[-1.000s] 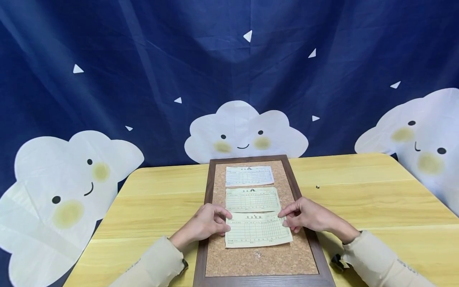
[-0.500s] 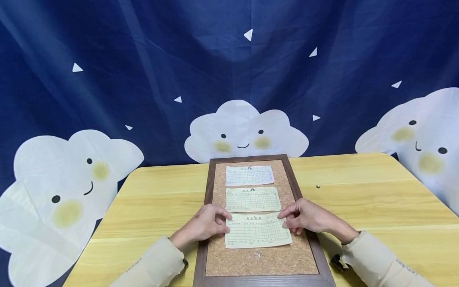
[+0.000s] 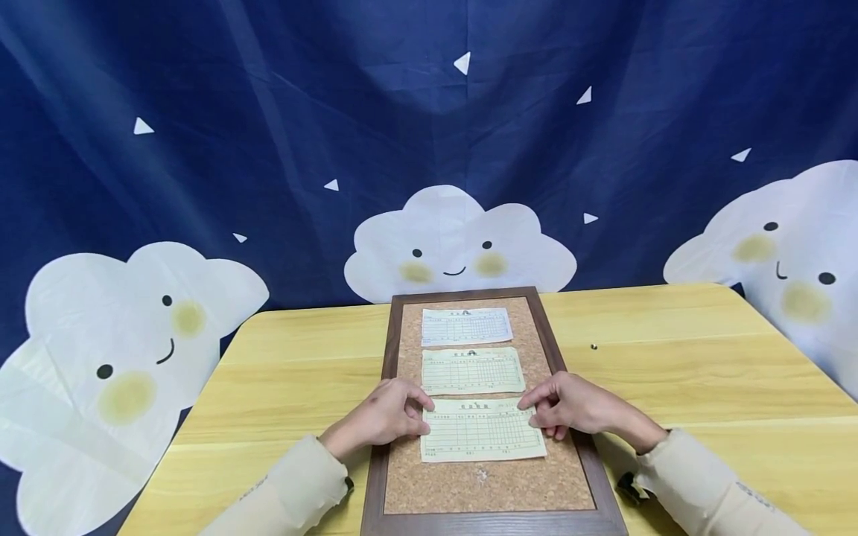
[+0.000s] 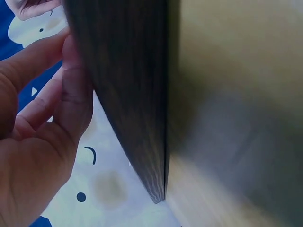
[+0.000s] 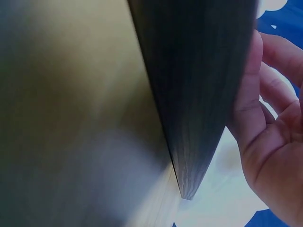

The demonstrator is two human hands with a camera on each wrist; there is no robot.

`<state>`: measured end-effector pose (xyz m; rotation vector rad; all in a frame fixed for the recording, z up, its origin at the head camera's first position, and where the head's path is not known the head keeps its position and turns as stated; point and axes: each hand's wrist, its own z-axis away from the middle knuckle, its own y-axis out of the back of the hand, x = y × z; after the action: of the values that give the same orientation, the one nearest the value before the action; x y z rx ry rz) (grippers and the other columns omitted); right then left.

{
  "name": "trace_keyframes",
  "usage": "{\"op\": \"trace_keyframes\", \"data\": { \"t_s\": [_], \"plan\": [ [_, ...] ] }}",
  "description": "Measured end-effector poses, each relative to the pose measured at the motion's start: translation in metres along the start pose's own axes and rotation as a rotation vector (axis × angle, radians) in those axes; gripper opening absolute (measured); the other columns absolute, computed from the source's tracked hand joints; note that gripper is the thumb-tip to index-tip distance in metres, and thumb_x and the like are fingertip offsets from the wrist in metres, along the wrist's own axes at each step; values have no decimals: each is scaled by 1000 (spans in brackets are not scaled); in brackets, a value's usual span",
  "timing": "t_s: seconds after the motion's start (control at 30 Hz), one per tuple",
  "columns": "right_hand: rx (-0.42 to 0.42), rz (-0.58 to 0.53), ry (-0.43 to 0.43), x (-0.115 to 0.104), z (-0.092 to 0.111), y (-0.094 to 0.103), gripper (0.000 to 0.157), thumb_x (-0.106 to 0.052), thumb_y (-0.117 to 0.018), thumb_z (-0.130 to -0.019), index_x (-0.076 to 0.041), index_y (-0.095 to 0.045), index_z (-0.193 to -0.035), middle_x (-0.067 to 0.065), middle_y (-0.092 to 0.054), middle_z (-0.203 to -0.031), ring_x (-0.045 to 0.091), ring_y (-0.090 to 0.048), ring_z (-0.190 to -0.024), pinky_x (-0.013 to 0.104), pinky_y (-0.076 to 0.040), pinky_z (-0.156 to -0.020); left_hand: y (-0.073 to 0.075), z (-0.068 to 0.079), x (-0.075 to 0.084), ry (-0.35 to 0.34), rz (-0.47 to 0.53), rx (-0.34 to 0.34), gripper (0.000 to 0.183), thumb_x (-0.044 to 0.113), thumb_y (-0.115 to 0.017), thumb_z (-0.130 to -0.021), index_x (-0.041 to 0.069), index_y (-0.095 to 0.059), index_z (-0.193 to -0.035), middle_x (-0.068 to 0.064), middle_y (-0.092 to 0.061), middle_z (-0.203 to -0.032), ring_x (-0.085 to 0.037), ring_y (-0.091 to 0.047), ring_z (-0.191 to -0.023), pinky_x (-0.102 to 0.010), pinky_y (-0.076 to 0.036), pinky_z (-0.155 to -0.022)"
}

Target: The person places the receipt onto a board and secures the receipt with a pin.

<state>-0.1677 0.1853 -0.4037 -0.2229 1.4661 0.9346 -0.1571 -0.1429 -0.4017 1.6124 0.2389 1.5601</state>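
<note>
A pale yellow-green printed slip [image 3: 482, 432] lies lowest on a brown-framed cork board [image 3: 496, 496]. My left hand [image 3: 383, 415] pinches its left edge near the upper corner. At the right edge my right hand [image 3: 575, 406] pinches it between thumb and index finger. Just above is a second yellow-green slip [image 3: 472, 372], and farther up a whitish-blue slip [image 3: 465, 327]; each bears a small dark pin-like piece at its top. Both wrist views show mostly the board's dark side, with the left hand [image 4: 45, 118] and right hand [image 5: 272, 127] beside it; the slips are hidden there.
The board lies on a yellow wood-grain table [image 3: 308, 372]. A tiny metallic piece [image 3: 593, 347] sits on the table right of the board. Below the lowest slip is a small shiny clear thing [image 3: 482, 476] on the cork. A blue cloud-print curtain [image 3: 429, 112] hangs behind.
The lowest slip has shifted slightly toward me, and a narrow strip of cork now shows between it and the middle slip. Both hands keep their pinch.
</note>
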Motion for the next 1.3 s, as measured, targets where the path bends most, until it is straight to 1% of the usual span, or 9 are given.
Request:
{"op": "trace_keyframes", "data": {
  "t_s": [0.2, 0.33, 0.43, 0.63, 0.8, 1.17, 1.3],
  "plan": [
    [-4, -5, -8, 0, -1, -1, 29, -1, -69, -90, 15, -66, -114, -3, -54, -58, 13, -64, -57, 32, -57, -55, 1, 0, 1, -27, -61, -5, 21, 2, -85, -75, 8, -74, -92, 3, -62, -86, -7, -59, -72, -24, -50, -67],
    [9, 3, -36, 0, -3, -3, 27, 0, -70, -89, 13, -68, -112, 0, -54, -59, 14, -62, -55, 32, -58, -55, 1, 0, 1, -43, -75, -11, 21, 1, -85, -75, 8, -74, -91, 3, -62, -84, -7, -59, -71, -25, -51, -68],
    [18, -1, -55, 0, -4, -4, 26, 0, -71, -88, 11, -69, -111, 3, -56, -60, 14, -60, -54, 31, -57, -54, 1, 0, 1, -47, -73, -14, 21, 0, -85, -74, 7, -74, -90, 3, -62, -84, -7, -60, -71, -25, -51, -69],
    [26, -20, -53, 0, -5, -6, 24, 1, -71, -88, 11, -70, -109, 3, -58, -60, 13, -59, -53, 31, -56, -53, 1, 0, 1, -65, -78, -12, 20, -2, -84, -74, 6, -73, -89, 2, -61, -87, -7, -60, -72, -25, -52, -68],
    [33, -22, -72, -1, -4, -6, 22, 2, -72, -87, 10, -71, -108, 3, -58, -60, 12, -59, -53, 30, -56, -53, 1, 0, 1, -79, -104, -9, 20, -1, -84, -74, 6, -74, -90, 3, -61, -87, -5, -59, -71, -24, -51, -69],
    [44, 2, -84, -2, -6, -7, 20, 4, -73, -85, 8, -72, -104, 4, -59, -60, 13, -59, -53, 32, -57, -53, 1, 0, 1, -81, -112, -18, 20, -3, -83, -74, 4, -74, -91, 2, -60, -86, -5, -58, -71, -23, -51, -67],
    [46, 9, -82, -2, -6, -7, 19, 4, -73, -85, 7, -72, -103, 5, -60, -60, 13, -59, -53, 32, -57, -53, 1, -1, 1, -73, -115, -20, 21, -2, -84, -74, 3, -74, -92, 3, -62, -83, -6, -57, -71, -23, -51, -68]
  ]
}}
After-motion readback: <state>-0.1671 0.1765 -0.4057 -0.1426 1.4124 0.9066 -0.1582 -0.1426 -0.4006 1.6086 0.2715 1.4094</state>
